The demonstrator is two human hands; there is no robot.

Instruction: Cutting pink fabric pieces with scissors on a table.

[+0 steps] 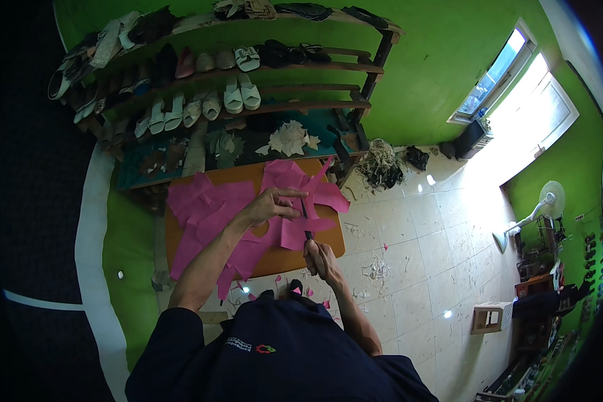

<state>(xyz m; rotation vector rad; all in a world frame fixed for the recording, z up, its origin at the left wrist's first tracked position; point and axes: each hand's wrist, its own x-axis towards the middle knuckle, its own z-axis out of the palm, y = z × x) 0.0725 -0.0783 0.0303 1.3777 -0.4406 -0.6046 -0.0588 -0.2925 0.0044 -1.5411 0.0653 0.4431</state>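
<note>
Pink sheets (231, 204), thin like leather or cloth and cut into irregular shapes, lie overlapping on an orange-brown table (328, 246) in front of me. My left hand (268, 206) reaches over them, index finger stretched out and the other fingers bent, at the edge of a pink piece (295, 234). My right hand (323, 260) is closed around the dark handle of a slim, blade-like tool (305, 213). The tool points away from me, and its tip lies beside my left fingers over the pink piece. Whether it is scissors or a knife is too small to make out.
Beyond the table stands a wooden rack (301, 63) with several pairs of shoes and sandals (241, 95). Pale scraps (289, 137) lie on its lowest shelf. A pile of shreds (382, 166) and loose offcuts (376, 268) litter the tiled floor. To the right are a fan (549, 201) and a box (489, 317).
</note>
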